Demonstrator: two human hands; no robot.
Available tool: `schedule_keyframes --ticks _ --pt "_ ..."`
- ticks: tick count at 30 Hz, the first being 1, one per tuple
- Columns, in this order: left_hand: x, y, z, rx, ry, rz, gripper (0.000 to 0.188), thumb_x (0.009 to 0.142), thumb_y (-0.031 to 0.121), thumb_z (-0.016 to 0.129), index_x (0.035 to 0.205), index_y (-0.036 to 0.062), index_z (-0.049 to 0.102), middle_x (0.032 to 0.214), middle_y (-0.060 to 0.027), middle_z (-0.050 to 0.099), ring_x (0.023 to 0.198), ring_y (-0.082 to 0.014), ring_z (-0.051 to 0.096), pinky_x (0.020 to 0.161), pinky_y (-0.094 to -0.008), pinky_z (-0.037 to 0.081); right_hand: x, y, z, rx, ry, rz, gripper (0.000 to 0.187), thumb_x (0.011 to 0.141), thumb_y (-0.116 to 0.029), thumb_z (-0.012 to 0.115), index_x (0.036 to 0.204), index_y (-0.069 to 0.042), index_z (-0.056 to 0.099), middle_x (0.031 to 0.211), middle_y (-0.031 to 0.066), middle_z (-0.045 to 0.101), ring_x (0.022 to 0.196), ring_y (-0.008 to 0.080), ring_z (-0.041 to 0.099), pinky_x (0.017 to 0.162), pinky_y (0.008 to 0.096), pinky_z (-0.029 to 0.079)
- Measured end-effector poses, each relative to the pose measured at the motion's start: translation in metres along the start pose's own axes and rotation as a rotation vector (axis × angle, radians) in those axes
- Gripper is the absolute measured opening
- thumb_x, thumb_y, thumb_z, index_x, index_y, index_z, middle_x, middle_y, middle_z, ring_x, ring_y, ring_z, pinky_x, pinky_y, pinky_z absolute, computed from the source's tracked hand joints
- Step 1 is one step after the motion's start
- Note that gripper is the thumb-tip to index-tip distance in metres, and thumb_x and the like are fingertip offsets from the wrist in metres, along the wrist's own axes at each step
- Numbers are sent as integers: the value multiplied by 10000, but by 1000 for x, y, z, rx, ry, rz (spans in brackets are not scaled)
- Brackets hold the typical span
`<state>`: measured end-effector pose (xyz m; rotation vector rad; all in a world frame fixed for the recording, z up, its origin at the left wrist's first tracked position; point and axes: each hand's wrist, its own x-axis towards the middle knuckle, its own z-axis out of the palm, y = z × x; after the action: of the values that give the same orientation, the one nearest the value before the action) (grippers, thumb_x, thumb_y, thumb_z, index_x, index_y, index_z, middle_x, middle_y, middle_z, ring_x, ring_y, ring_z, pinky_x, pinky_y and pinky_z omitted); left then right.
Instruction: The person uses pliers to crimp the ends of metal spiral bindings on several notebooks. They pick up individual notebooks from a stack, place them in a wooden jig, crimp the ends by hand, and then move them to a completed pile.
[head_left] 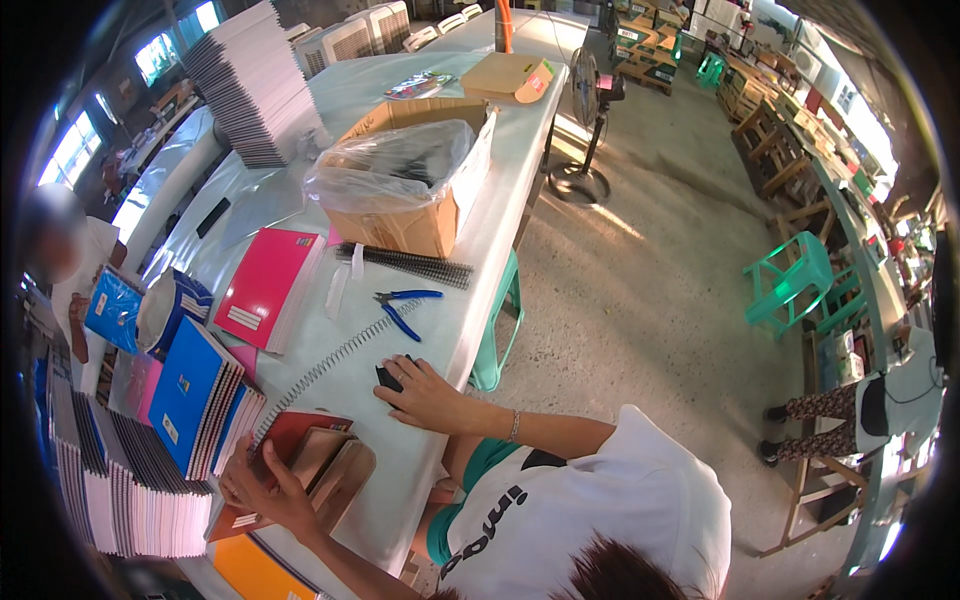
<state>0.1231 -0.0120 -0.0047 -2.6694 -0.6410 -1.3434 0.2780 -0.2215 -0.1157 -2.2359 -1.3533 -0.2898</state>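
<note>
A reddish-brown notebook (pixel 305 428) lies against a wooden block-like holder (pixel 345 478) near the table's front left. My left hand (pixel 268 492) is closed over the notebook's left edge, thumb and fingers bent around it. From that edge a long metal spiral coil (pixel 335 352) runs away to the upper right. My right hand (pixel 428 395) rests low on the tabletop, its fingers closed over a small black object (pixel 390 376), mostly covered. Beyond it lie blue-handled cutting pliers (pixel 405 312), jaws apart, by the coil's far end.
Blue spiral notebooks (pixel 190 385) top tall stacks (pixel 150 500) at left. Past the pink notebooks (pixel 265 285) stand a plastic-lined carton (pixel 395 215) and dark coils (pixel 410 265). A fan (pixel 585 120) and green stool (pixel 795 275) stand on the floor. Another person (pixel 85 250) is at far left.
</note>
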Motion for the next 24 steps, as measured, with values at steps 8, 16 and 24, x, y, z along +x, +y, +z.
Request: schedule_keyframes --ticks 8,16,24 --pt "-1 3 0 -13 55 37 305 946 346 596 1128 108 651 1048 -47 650 1020 -225 529 979 -416 315 -1 0 -3 21 -6 -18 394 851 -289 651 1184 -119 525 1354 241 429 1256 382 390 969 475 367" --pt "3 9 -3 -39 88 75 249 930 270 635 1099 87 644 1006 -58 646 976 -232 544 974 -441 305 11 -2 -55 684 -373 -75 377 860 -277 660 1199 -133 580 1333 228 472 1228 384 433 1028 440 365" --pt "2 11 -9 -89 1 22 282 939 290 614 1114 69 634 1053 -67 646 1024 -246 544 1044 -459 275 64 -45 -161 1010 -464 -513 521 885 -290 644 1341 -74 513 1335 261 478 1192 421 469 1021 433 382"
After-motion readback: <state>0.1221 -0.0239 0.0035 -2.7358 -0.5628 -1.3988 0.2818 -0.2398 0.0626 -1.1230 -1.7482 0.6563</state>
